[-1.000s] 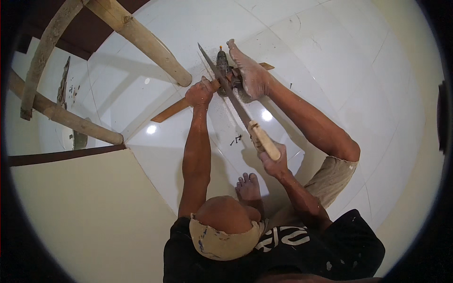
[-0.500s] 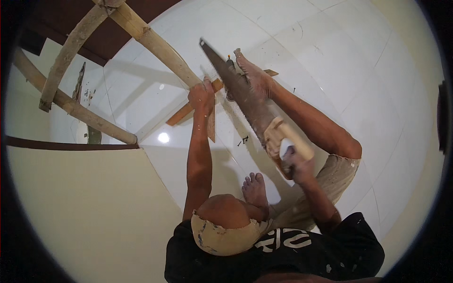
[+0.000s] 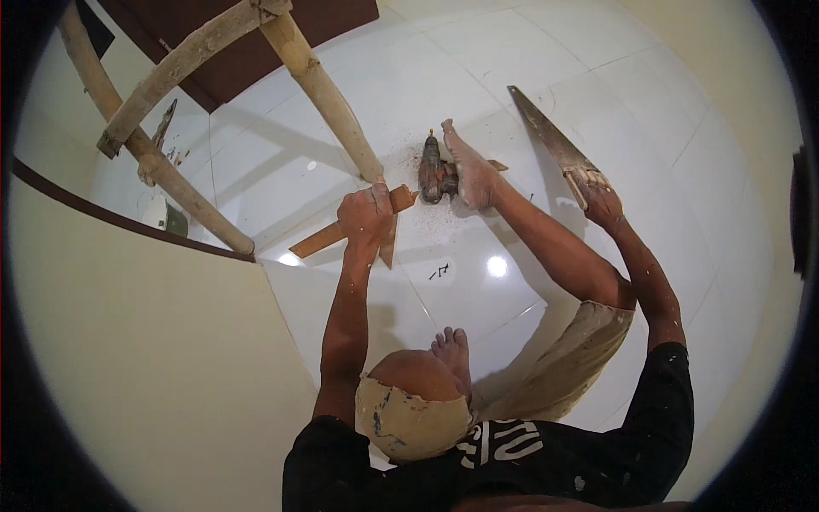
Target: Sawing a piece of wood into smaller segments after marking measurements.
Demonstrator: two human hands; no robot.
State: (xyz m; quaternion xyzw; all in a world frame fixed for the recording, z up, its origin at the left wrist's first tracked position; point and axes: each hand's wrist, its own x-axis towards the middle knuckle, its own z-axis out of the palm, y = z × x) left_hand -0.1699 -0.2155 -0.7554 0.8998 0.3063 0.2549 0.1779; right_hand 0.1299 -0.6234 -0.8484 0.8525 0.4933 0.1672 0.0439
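My left hand [image 3: 367,213] is closed around a brown wooden strip [image 3: 317,241], close to the lower end of a round wooden pole [image 3: 328,102]. A second piece of wood [image 3: 389,247] slants down beside that hand. Out to the right, my right hand [image 3: 602,205] grips a handsaw [image 3: 554,132] at its handle end. The worn, rusty-looking blade points away from me, low over the floor. Between my hands a dusty cordless drill [image 3: 431,175] lies on the tiles against my outstretched right foot [image 3: 472,171]. Its bit points away from me.
Joined poles form a frame [image 3: 183,68] at the upper left. Several loose screws [image 3: 438,271] lie on the white tiled floor [image 3: 401,311], with sawdust around the drill. A low cream wall [image 3: 153,341] stands to my left. A container [image 3: 173,220] sits behind the poles.
My right hand has carried the handsaw from in front of my body out to the right and down toward the floor. The drill now shows fully. My left hand keeps the wooden strip.
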